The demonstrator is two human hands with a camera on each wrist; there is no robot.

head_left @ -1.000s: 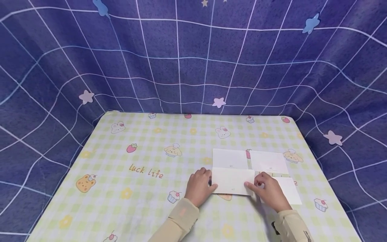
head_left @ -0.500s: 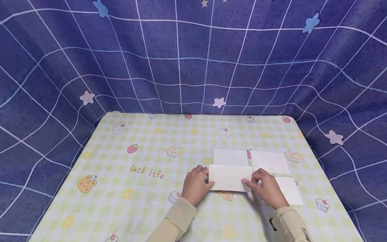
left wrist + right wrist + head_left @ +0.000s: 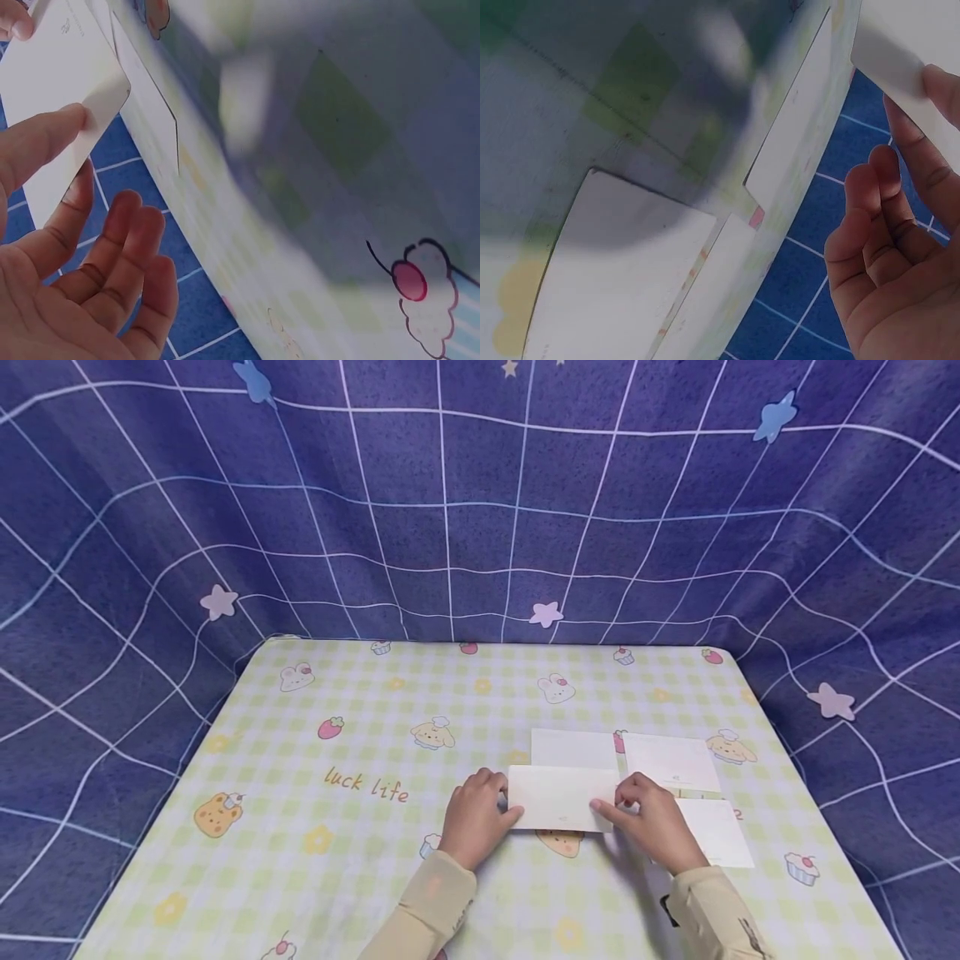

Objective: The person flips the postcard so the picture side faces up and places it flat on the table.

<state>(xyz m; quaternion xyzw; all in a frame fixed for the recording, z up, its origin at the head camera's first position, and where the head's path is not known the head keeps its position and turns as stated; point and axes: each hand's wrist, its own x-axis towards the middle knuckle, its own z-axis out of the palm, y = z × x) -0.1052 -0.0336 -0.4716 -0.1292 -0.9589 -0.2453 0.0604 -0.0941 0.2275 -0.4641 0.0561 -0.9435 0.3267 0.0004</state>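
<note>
Between both hands a white card [image 3: 561, 798] is held up off the table. My left hand [image 3: 474, 818] pinches its left end between thumb and forefinger, the other fingers loosely bent, as the left wrist view shows. At the other end my right hand [image 3: 660, 823] pinches the card [image 3: 900, 52] the same way. Behind it lies a second white card [image 3: 573, 747], its near part covered by the held one. To the right rest two more, a far white card [image 3: 671, 762] and a near white card [image 3: 716, 832] partly hidden by the right hand.
A checked tablecloth [image 3: 315, 877] with printed cartoon animals and cupcakes covers the table. Behind and along the sides hangs a dark blue curtain [image 3: 480, 527] with a grid and stars.
Both hands have carried the held card a little to the left and slightly away from me. The cards lying on the table have stayed in place.
</note>
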